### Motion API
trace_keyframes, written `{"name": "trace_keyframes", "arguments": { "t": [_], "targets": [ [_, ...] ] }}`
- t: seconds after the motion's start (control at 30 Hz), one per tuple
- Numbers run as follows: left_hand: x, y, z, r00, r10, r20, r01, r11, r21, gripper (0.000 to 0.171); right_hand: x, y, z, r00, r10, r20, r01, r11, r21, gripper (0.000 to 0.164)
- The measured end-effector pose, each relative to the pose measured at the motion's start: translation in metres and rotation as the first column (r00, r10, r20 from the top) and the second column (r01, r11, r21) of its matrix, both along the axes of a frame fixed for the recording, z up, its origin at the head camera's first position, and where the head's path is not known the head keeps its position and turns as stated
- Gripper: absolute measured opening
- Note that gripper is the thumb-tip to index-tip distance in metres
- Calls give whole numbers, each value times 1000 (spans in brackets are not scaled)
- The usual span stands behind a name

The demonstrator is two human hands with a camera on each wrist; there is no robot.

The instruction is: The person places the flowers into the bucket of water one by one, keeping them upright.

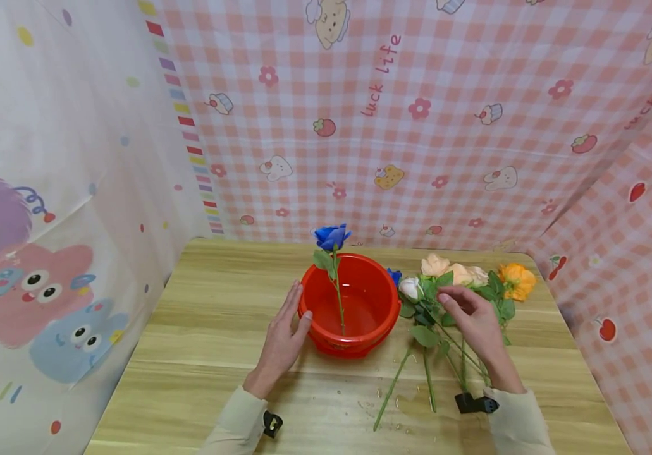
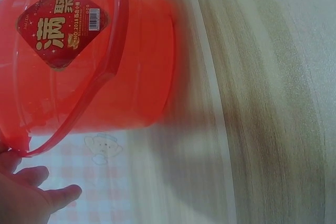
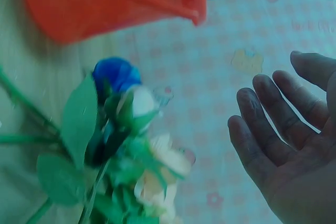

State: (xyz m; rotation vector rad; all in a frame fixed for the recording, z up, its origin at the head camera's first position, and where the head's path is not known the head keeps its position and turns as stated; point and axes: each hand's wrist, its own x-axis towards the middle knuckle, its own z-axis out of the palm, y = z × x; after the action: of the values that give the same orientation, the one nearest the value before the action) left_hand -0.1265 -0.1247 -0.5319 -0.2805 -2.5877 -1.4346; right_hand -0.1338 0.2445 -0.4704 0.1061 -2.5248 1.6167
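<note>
From the head view, I keep my left hand [image 1: 282, 338] flat, fingers straight, against the red bucket [image 1: 350, 303] on the table [image 1: 200, 354]. At the left wrist, that steadies it. The right wrist view (blurry) shows my right hand [image 3: 294, 156] open, seemingly empty, over the flowers [image 1: 462, 284]; pinch one stem low.

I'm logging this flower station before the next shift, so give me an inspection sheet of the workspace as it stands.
Surface: wooden table, a few water drops near the stems.
Job's things: red bucket with one blue rose standing in it; bunch of flowers lying to its right, stems toward the person.
Clutter: nothing seen.
Hands: left hand flat against the bucket's side; right hand open over the bunch, gripping nothing.
Cables: nothing seen; black wrist straps only.
Surroundings: pink checked cloth behind and right, cartoon sheet left.
</note>
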Motion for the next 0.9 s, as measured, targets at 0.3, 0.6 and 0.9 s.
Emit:
{"name": "trace_keyframes", "arguments": {
  "t": [0.3, 0.6, 0.9],
  "targets": [
    [-1, 1, 0, 1000, 2, 1, -2, 1000, -2, 61, 7, 32, -17, 1000, 3, -6, -3, 1000, 8, 37],
    [0, 1, 0, 1000, 8, -2, -8, 1000, 5, 59, 13, 51, -30, 996, -2, 91, -11, 990, 142, 45],
    [-1, 1, -1, 1000, 14, -14, -14, 1000, 2, 59, 13, 64, -43, 986, 27, 167, -71, 963, 262, 48]
  ]
}}
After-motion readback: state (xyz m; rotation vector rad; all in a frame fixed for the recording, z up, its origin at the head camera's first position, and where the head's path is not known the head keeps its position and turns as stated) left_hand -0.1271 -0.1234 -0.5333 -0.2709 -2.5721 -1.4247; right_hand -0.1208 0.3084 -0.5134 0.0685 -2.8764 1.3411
